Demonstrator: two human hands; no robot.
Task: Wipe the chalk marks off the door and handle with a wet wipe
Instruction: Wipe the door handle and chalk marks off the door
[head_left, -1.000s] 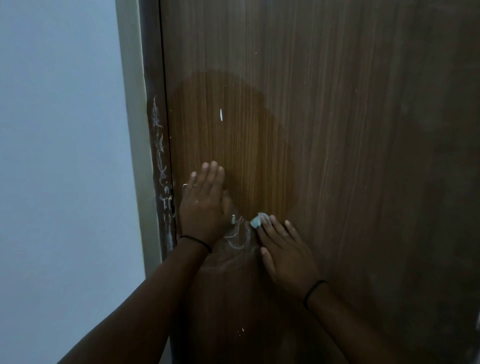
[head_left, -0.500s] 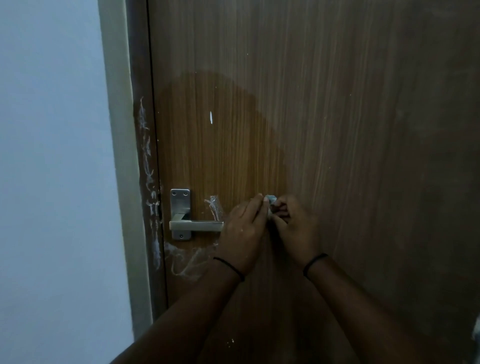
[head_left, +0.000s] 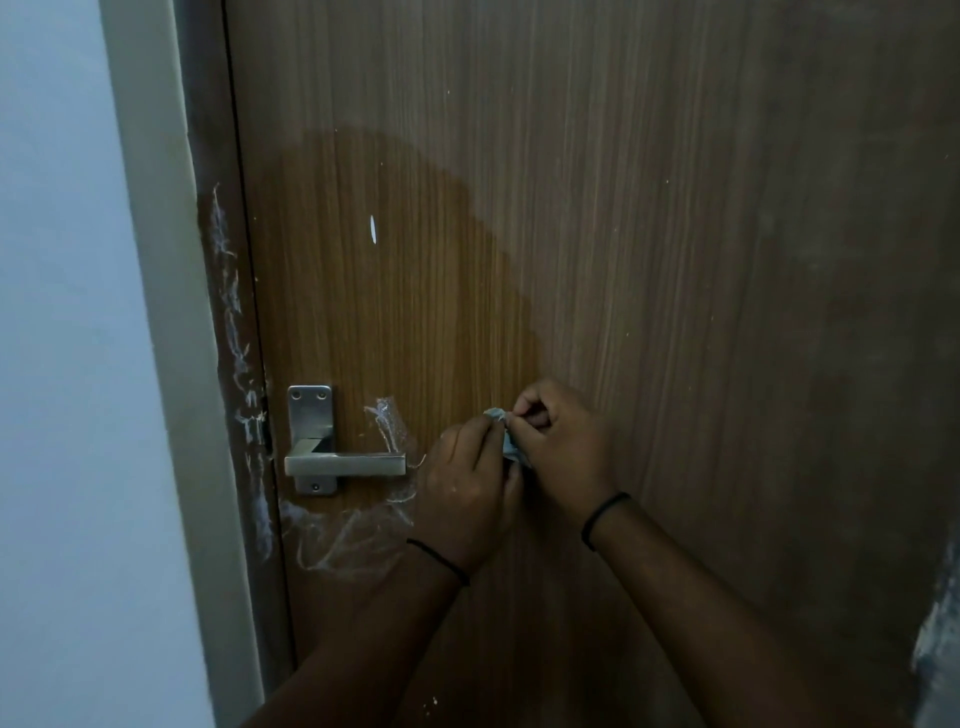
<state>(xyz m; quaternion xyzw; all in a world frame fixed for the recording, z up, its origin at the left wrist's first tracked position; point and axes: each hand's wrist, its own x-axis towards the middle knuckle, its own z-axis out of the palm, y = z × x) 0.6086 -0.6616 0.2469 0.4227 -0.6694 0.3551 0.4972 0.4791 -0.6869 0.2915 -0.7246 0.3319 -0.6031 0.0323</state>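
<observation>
Item: wet wipe (head_left: 506, 434), small pale wad, held in front of the door (head_left: 675, 260) just right of the handle (head_left: 345, 464). Your left hand (head_left: 470, 493) and right hand (head_left: 563, 447) both pinch it with curled fingers, off the wood. Outstanding: chalk marks (head_left: 358, 540) below the handle, more above its tip, and a scrawled strip down the door frame (head_left: 234, 338). Risks: so small a wad can slip from your fingers as you rework it; a soiled or drying face may smear chalk instead of lifting it; pressing on the lever may unlatch the door. Writing: the chalk is scribble, nothing readable; no brand or label visible on handle or wipe.
</observation>
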